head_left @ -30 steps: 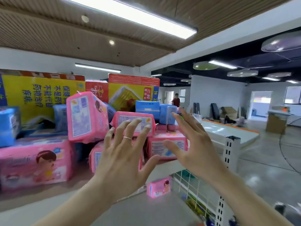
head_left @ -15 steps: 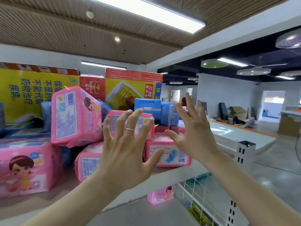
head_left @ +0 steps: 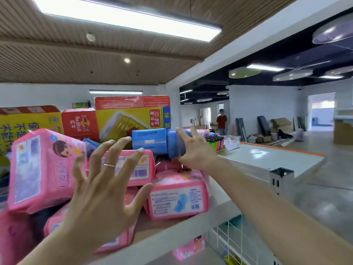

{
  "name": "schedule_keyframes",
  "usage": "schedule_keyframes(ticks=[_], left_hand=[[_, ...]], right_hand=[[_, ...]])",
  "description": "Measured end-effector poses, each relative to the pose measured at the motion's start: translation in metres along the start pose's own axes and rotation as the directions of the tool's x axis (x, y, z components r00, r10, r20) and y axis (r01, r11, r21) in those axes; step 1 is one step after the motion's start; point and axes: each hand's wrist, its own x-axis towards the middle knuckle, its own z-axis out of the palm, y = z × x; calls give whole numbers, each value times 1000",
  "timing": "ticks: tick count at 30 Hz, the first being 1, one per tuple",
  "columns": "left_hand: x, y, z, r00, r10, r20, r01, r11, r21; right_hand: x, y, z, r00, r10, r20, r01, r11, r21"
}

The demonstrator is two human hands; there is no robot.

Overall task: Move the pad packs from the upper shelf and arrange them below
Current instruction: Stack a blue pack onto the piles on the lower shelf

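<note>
We log: left hand (head_left: 103,190) fingers splayed wide, gripping nothing, in front of pink pad pack (head_left: 142,173) on upper shelf (head_left: 181,234). Right hand (head_left: 196,152) fingers spread straight, touching blue pad pack (head_left: 172,144).

I count two hands in view, the left hand (head_left: 99,199) and the right hand (head_left: 197,153). At least five pink pad packs (head_left: 42,169) crowd the upper shelf (head_left: 172,238). One pink pack (head_left: 189,249) lies below. Two blue packs (head_left: 149,140) sit farther back, with three cartons (head_left: 131,115) behind them.
</note>
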Motion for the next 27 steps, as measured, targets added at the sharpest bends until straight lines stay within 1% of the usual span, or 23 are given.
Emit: schedule_keyframes(ticks=[4,8,12,17,22,24,25,27], left_hand=[[-2,3,-2,1000,-4,0,4,1000,9],[-5,6,0,1000,7,-1,-7,1000,-9],[-15,3,2,996,76,-40,-77,996,-43],[-21,-4,2,998,61,-16,-62,995,-72],[-23,-6,-4,998,65,-25,-68,989,-131],[-23,-5,-6,997,71,-34,-75,984,-162],[-24,-5,-8,997,63,-36,-69,979,-191],[-26,-2,-9,999,31,-28,-38,958,-286]], right_hand=[[7,-3,8,998,6,-64,3,990,143],[14,-12,12,988,85,-133,-46,962,269],[20,-15,12,974,131,-187,-66,946,318],[16,-10,14,951,140,-274,-22,920,392],[4,6,3,871,335,-360,-41,779,625],[-8,16,-10,836,384,-392,4,709,705],[-17,19,-17,830,394,-394,30,674,738],[-41,22,-33,847,391,-360,74,585,808]])
